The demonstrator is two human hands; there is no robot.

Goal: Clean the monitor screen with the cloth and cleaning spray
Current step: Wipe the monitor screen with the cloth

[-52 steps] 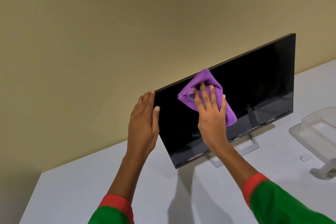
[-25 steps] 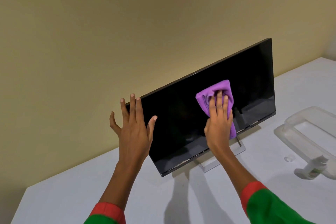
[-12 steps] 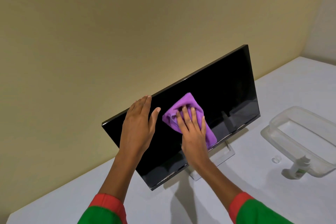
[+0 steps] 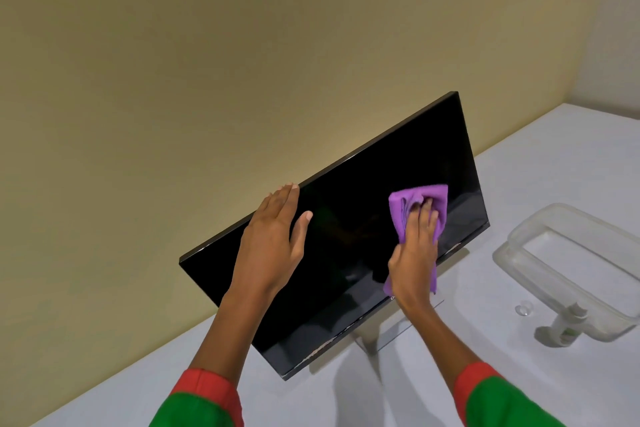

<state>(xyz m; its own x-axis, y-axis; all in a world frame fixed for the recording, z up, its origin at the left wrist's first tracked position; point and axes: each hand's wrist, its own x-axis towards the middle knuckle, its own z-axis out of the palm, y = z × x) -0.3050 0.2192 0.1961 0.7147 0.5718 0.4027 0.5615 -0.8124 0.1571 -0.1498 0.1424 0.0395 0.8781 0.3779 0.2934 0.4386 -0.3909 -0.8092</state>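
Note:
A black monitor [image 4: 349,218] stands on a silver stand on the white table, its screen dark. My right hand [image 4: 415,246] presses a crumpled purple cloth [image 4: 405,208] flat against the right half of the screen. My left hand [image 4: 273,243] lies flat with fingers together along the monitor's top edge, left of centre, thumb on the screen. A small white spray bottle [image 4: 568,322] stands on the table at the right, in front of a clear tub.
A clear plastic tub [image 4: 519,243] sits on the white table [image 4: 450,392] right of the monitor, with a small clear cap [image 4: 523,309] beside it. A beige wall runs close behind the monitor. The monitor stand's base [image 4: 391,333] juts forward under the screen.
My right hand has slid the cloth from the screen's middle to its right half. My left hand stays at the top edge. The view has shifted.

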